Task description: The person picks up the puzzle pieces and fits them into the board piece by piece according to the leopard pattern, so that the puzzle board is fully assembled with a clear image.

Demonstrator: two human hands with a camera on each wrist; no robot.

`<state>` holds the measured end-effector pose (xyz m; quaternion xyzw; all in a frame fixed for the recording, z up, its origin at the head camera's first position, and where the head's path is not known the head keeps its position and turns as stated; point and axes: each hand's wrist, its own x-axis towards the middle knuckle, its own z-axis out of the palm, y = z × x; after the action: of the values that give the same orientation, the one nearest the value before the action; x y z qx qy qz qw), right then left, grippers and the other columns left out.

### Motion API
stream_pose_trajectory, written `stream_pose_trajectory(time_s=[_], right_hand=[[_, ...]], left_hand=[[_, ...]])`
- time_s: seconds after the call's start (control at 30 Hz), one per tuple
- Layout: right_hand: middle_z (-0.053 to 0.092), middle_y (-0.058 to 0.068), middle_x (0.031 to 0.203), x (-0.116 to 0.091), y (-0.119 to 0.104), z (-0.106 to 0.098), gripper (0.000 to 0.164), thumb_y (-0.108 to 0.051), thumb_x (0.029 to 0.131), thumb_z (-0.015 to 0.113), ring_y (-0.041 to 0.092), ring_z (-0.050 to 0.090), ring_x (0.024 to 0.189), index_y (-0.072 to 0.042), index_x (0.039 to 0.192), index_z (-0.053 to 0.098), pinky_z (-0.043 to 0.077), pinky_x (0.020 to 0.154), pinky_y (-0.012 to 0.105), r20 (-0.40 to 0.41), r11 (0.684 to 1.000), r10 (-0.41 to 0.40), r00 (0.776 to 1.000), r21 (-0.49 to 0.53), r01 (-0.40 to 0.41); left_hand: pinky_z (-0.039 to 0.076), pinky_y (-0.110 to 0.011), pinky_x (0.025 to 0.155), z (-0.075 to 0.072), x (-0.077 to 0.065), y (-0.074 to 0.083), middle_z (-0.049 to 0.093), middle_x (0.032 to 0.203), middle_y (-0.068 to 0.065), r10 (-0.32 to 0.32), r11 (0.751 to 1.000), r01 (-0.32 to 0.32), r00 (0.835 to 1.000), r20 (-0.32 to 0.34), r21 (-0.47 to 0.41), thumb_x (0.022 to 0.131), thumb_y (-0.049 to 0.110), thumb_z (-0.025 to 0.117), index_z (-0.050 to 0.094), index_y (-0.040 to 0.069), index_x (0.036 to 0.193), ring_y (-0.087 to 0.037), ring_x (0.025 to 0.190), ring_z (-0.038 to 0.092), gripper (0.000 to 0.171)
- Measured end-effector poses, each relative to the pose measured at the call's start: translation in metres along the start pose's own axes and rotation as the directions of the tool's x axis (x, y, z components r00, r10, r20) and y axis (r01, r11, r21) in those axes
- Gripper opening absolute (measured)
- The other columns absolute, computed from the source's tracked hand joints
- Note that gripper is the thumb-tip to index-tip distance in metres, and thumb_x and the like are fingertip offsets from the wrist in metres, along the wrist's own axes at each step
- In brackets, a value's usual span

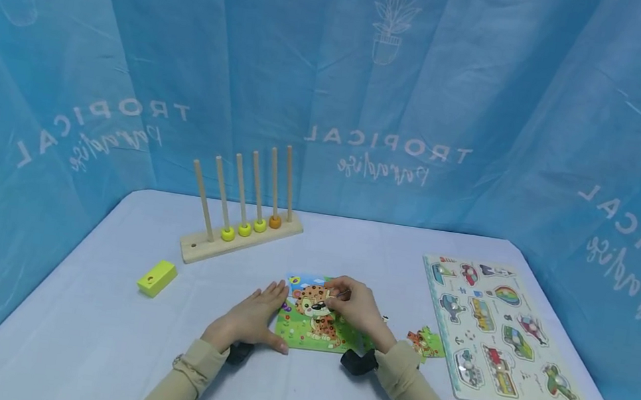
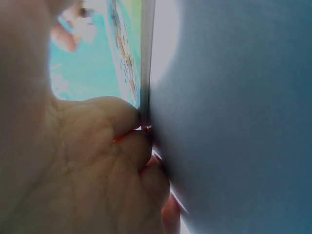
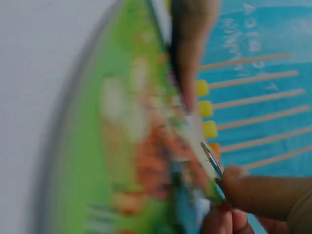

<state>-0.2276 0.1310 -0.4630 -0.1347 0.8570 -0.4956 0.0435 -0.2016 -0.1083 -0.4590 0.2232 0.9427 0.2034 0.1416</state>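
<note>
A jigsaw puzzle with a spotted leopard cub on green grass lies flat on the table in the head view. My left hand rests along its left edge, fingers stretched out and thumb at the near corner. The left wrist view has the left palm close up beside the puzzle's edge. Over the upper right part of the picture, my right hand pinches a thin puzzle piece between thumb and fingers, tilted up from the board. Most of that piece is hidden in the head view.
Loose puzzle pieces lie right of the right hand. Beyond them is a large vehicle peg puzzle board. A wooden peg stand with beads is at the back left, with a yellow block nearer. Blue curtains surround the table.
</note>
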Motion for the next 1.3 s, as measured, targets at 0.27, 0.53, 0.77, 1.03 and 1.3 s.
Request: stream_pose_trajectory(time_s=[0.27,0.53,0.77,1.03,1.3], right_hand=[[0.062,0.0,0.08,0.005,0.004,0.013,0.019,-0.009,0.085,0.073,0.01,0.055,0.069,-0.008,0.104,0.068,0.049,0.062,0.024,-0.034,0.99,-0.029,0.999,-0.141,0.024],[0.059,0.0,0.078,0.011,0.0,0.008,0.02,-0.013,0.084,0.075,0.013,0.052,0.068,-0.01,0.103,0.068,0.045,0.061,0.027,-0.068,0.984,0.011,0.998,-0.178,-0.023],[0.06,0.002,0.077,0.009,0.0,0.002,0.019,-0.009,0.082,0.076,0.013,0.052,0.065,-0.008,0.1,0.069,0.045,0.057,0.026,-0.112,0.987,0.037,0.993,-0.149,-0.054],[0.065,0.008,0.092,-0.001,0.02,-0.02,0.026,-0.009,0.09,0.067,0.013,0.059,0.079,-0.005,0.116,0.065,0.054,0.07,0.029,-0.035,1.0,-0.028,0.999,-0.007,0.028],[0.065,0.014,0.119,-0.019,0.046,-0.063,0.037,-0.019,0.093,0.066,0.029,0.061,0.108,-0.007,0.127,0.06,0.052,0.089,0.04,0.001,1.0,-0.001,1.0,-0.02,0.001]], left_hand=[[0.013,-0.051,0.124,-0.002,-0.001,0.0,0.01,0.162,-0.018,-0.006,1.0,0.006,1.0,0.002,-0.005,0.069,0.053,0.08,0.018,-0.001,0.153,-0.034,0.151,0.01,0.117],[0.013,-0.05,0.124,-0.005,0.006,0.001,0.01,0.163,-0.018,0.006,1.0,-0.006,1.0,0.0,0.005,0.07,0.053,0.08,0.018,0.0,0.153,-0.033,0.152,0.009,0.117],[0.011,-0.049,0.125,-0.005,0.012,0.004,0.009,0.163,-0.016,0.016,1.0,-0.016,1.0,0.018,0.026,0.071,0.055,0.079,0.016,0.002,0.154,-0.031,0.152,0.008,0.117],[0.013,-0.05,0.124,-0.002,0.006,0.003,0.01,0.163,-0.016,0.003,1.0,-0.004,1.0,0.02,0.027,0.07,0.054,0.08,0.017,0.001,0.154,-0.031,0.152,0.009,0.117],[0.013,-0.05,0.124,-0.001,0.0,-0.001,0.01,0.163,-0.016,-0.004,1.0,0.003,1.0,0.016,0.025,0.07,0.054,0.079,0.017,0.001,0.154,-0.032,0.152,0.009,0.117]])
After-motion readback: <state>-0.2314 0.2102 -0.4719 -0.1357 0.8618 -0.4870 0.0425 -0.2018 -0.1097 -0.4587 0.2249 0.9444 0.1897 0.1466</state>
